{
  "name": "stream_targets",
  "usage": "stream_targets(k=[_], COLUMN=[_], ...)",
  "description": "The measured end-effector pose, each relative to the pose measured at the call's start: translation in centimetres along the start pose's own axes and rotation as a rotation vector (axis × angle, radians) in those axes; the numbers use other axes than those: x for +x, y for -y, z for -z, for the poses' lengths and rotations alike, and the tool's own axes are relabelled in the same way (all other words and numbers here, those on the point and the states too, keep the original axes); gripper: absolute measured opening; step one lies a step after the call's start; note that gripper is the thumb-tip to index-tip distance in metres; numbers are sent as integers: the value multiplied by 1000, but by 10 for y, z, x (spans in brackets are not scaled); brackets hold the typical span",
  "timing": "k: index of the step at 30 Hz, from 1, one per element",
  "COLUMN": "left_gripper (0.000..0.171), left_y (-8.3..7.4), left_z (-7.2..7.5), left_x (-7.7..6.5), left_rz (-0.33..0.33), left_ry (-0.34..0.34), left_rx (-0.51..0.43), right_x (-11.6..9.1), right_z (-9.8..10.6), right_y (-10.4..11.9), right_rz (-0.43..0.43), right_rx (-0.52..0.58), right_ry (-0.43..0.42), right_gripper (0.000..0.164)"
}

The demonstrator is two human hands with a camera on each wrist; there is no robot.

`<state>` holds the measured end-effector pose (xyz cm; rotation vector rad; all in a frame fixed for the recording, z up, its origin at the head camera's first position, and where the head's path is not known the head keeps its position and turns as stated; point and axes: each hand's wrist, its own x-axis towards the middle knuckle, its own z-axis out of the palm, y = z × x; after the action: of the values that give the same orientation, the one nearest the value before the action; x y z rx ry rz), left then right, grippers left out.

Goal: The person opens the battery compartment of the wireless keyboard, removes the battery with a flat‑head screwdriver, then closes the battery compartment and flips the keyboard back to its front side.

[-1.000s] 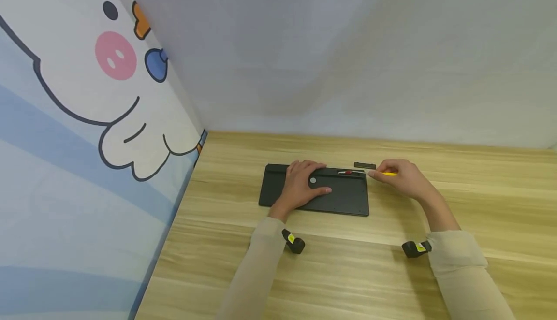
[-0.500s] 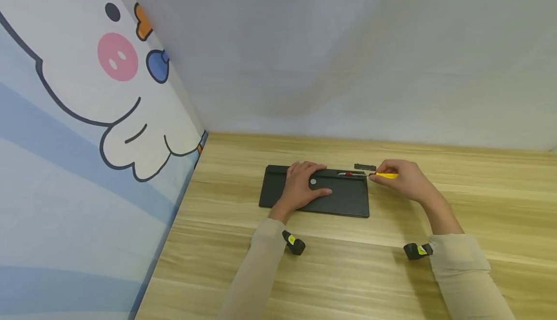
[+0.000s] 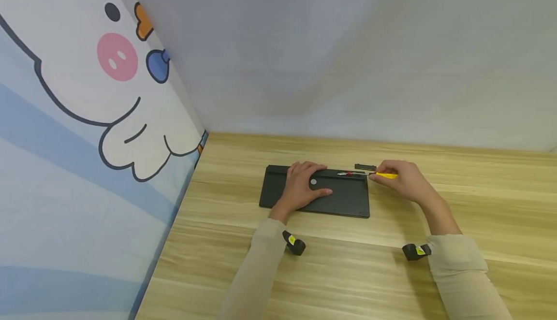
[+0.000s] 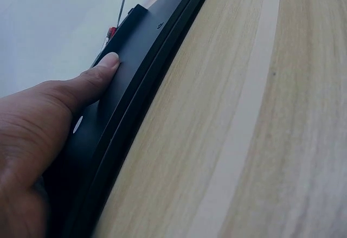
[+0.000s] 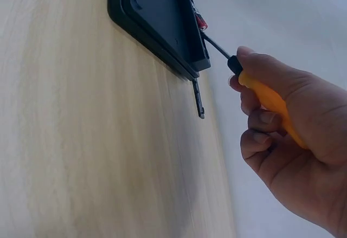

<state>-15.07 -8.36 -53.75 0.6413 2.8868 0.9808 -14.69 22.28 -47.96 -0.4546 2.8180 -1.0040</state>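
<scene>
A black keyboard (image 3: 344,199) lies face down on the wooden table, with a narrow battery compartment along its far right edge. In it sits a red and silver battery (image 3: 346,173). My left hand (image 3: 300,184) rests spread on the keyboard's underside, fingers at the far edge and thumb flat on the panel. My right hand (image 5: 303,119) grips the yellow handle of a screwdriver (image 5: 271,100) between thumb and curled fingers. The screwdriver's thin shaft runs leftward into the compartment, its end right at the battery in the right wrist view.
A small black battery cover (image 3: 365,167) lies on the wooden table (image 3: 348,271) just beyond the keyboard's far right corner. A pale wall (image 3: 348,68) rises behind the table, and a cartoon-printed panel (image 3: 65,165) borders its left side.
Both hands keep nearly the same place. More of the screwdriver's yellow handle shows than a second ago, as its angle has shifted slightly. The battery stays in the compartment.
</scene>
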Motion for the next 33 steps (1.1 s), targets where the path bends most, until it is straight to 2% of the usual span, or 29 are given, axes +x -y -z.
stream_targets(k=[23, 33], left_gripper=[68, 68], left_y=[-1, 2], left_z=[-1, -2], left_x=[1, 1], left_rz=[-5, -8], left_ry=[-8, -10], left_rx=[3, 7], right_x=[-9, -15], right_z=[0, 2], right_y=[-4, -1], right_rz=[-49, -43], right_rx=[16, -36], right_ry=[-20, -99], right_gripper=[25, 24])
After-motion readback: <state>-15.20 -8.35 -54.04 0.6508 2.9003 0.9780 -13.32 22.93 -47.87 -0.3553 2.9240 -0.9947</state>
